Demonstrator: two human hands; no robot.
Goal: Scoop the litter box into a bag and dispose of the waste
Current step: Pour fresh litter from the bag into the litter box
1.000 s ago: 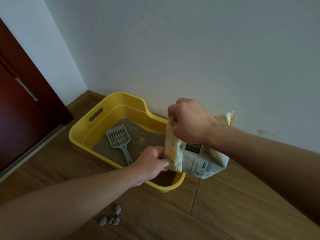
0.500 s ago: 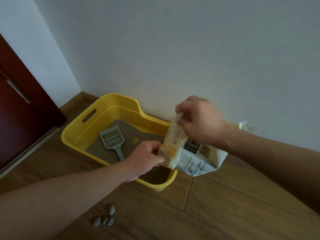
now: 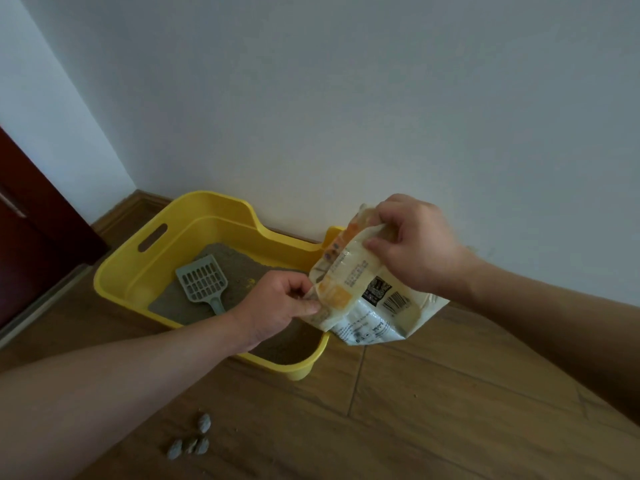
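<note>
1. Gripping a crumpled bag (image 3: 367, 299) from both sides, the person holds it above the near right corner of the litter box (image 3: 131, 268), off the floor.
2. This bag is pale cream plastic with orange-yellow patches, a black printed block, a barcode and lines of small print. It is too creased to read.
3. At the bag's lower left edge, the left hand (image 3: 277, 306) is clamped on the plastic between thumb and curled fingers.
4. At the bag's top edge, the right hand (image 3: 415, 244) pinches the plastic, thumb underneath and fingers bent over it.
5. Yellow and deep-sided, the litter box has a slot handle in its left wall and sits against the white wall (image 3: 346, 98) on the wooden floor (image 3: 433, 393).
6. Brown-grey litter (image 3: 242, 268) covers its bottom, and a grey slotted scoop (image 3: 202, 280) lies on it, handle pointing near.
7. Four small grey clumps (image 3: 194, 441) lie on the boards near the left forearm, well apart from the box.
8. At far left stands a dark red door (image 3: 31, 230).
</note>
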